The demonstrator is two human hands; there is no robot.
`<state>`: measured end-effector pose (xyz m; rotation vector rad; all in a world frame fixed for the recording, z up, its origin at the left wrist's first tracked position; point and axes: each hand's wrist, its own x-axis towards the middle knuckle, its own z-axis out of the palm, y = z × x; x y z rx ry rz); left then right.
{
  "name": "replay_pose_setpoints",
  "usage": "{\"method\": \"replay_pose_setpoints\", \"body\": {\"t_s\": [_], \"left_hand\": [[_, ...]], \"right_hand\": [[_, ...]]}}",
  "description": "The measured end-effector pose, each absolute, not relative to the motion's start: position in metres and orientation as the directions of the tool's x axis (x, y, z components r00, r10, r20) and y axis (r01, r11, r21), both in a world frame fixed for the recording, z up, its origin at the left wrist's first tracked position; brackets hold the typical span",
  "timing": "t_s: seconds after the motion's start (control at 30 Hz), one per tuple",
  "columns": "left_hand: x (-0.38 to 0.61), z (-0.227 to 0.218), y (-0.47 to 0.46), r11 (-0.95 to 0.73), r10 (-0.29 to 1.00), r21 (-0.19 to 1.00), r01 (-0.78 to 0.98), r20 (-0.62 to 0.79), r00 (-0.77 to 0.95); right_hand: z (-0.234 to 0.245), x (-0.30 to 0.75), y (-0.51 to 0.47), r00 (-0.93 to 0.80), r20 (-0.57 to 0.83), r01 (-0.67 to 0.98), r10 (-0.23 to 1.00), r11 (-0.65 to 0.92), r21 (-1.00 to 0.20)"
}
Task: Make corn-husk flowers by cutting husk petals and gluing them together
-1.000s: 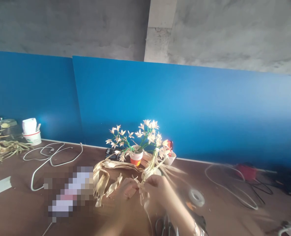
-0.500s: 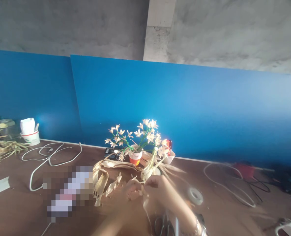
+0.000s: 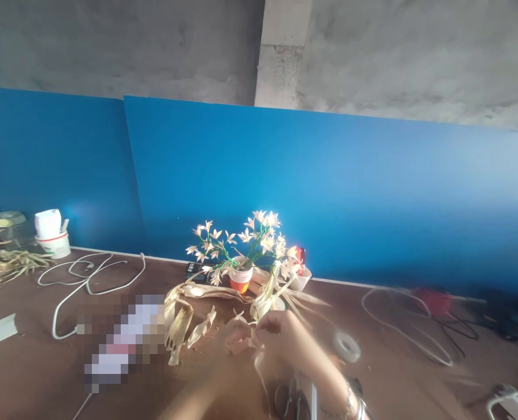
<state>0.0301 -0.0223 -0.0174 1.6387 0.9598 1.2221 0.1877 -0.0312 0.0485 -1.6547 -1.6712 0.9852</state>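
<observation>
My left hand point(image 3: 237, 339) and my right hand point(image 3: 276, 325) meet low in the middle of the view, fingertips pinched together. Between them is a small pale strip of dried corn husk point(image 3: 254, 337), mostly covered by the fingers. A thin whitish strand point(image 3: 260, 370) hangs below the fingertips. Just beyond my hands lie dried corn husks point(image 3: 265, 300), with smaller husk pieces point(image 3: 202, 328) to the left. Behind them a paper cup point(image 3: 240, 280) holds green stems with cream husk flowers point(image 3: 265, 233).
A roll of clear tape point(image 3: 346, 347) lies right of my right forearm. White cables point(image 3: 88, 283) loop at left, near a white cup point(image 3: 54, 244) and a husk heap point(image 3: 11, 262). A blurred-out object point(image 3: 125, 341) lies left. A blue partition point(image 3: 329, 192) bounds the table's back.
The view has shifted very slightly. Both hands stay pinched together in nearly the same place, with only a small movement of the fingers.
</observation>
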Motion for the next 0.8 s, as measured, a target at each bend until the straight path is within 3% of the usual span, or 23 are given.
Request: {"method": "replay_pose_setpoints", "body": {"t_s": [0.1, 0.4, 0.57, 0.8], "left_hand": [[0.025, -0.007, -0.026, -0.225, 0.922, 0.973, 0.051, 0.196, 0.334], [0.026, -0.013, -0.023, -0.151, 0.907, 0.988, -0.018, 0.146, 0.395], [0.029, -0.028, -0.018, -0.208, 0.909, 0.973, -0.101, 0.23, 0.347], [0.027, -0.017, -0.019, -0.263, 0.906, 0.964, -0.024, 0.256, 0.337]], "right_hand": [[0.055, 0.189, -0.033, -0.076, -0.112, 0.569, 0.991, -0.049, -0.821], [0.064, 0.188, -0.039, -0.152, -0.126, 0.542, 0.98, -0.024, -0.84], [0.06, 0.189, -0.036, -0.136, -0.088, 0.56, 0.987, 0.003, -0.829], [0.053, 0.202, -0.03, -0.154, -0.112, 0.494, 0.982, -0.021, -0.869]]}}
